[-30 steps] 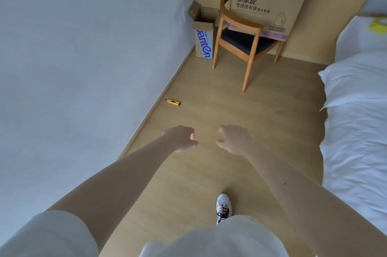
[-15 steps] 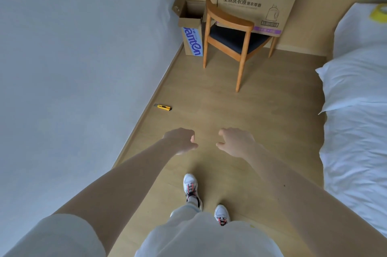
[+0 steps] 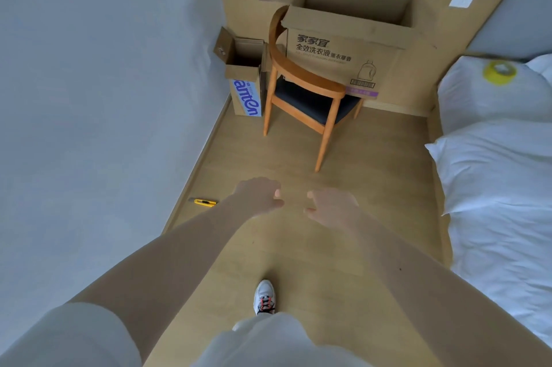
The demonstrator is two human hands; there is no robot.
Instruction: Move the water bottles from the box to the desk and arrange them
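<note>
Left hand [image 3: 258,194] and right hand [image 3: 331,205] out ahead of me over the floor [image 3: 373,163], near each other but apart. Fingers loosely curled, nothing held. Water box [image 3: 246,94] stands in the floor's far left corner, just left of the chair [image 3: 298,76]. Its long axis is vertical, flaps open, mouth facing up.

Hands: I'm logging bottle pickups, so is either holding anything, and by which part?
Nothing is held: the left hand and the right hand are both loosely curled and empty.
</note>
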